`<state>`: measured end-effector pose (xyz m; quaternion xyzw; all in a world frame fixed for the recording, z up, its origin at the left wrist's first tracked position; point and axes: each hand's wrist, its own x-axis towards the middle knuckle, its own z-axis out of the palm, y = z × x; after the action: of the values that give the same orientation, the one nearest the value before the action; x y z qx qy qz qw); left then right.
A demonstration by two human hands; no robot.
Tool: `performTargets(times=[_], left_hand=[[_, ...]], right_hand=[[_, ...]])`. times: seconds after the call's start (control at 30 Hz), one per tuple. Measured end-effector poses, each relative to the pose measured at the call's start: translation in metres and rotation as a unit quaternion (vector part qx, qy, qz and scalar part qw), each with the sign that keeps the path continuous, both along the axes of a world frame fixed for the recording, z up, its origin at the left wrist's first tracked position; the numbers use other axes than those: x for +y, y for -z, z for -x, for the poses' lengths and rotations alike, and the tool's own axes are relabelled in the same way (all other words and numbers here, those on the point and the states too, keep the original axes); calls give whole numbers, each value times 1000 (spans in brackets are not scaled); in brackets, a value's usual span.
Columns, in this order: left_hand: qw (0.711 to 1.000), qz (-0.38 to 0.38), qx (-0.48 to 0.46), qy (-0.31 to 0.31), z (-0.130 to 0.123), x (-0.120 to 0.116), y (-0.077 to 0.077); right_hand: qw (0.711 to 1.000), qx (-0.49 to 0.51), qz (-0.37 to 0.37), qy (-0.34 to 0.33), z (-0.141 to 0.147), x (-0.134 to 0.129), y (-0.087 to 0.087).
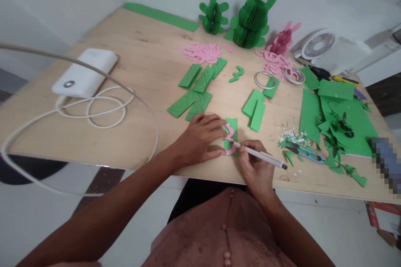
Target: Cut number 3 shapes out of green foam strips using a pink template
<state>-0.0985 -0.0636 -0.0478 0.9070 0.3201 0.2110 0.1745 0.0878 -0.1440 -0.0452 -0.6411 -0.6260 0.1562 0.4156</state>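
Note:
Near the table's front edge lies a green paper strip [232, 124], with a curved pink paper cutout [230, 132] on top of it. My left hand [203, 137] rests on the left side of both, its fingers apart and its fingertips on the pink cutout. My right hand [257, 167] is closed around a white pen [265, 156], whose tip meets the cutout's right edge. Green strips with drawn curves [181, 102] lie beyond my left hand. Folded green strips [257, 114] and a green curved cutout [239, 73] are farther back.
A white power bank [86, 73] with a looped cable is at the left. Blue-handled snips [308, 154], scraps and green sheets [310, 117] lie at the right. Green paper figures [250, 23], pink cutouts [203, 53], tape rolls [265, 86] and a fan [318, 44] are behind.

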Motion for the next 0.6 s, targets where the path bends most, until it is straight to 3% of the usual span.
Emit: performTargets(times=[0.6], left_hand=[[1000, 7, 1, -3, 0, -1, -1]], right_hand=[[1000, -14, -3, 8, -1, -2, 1]])
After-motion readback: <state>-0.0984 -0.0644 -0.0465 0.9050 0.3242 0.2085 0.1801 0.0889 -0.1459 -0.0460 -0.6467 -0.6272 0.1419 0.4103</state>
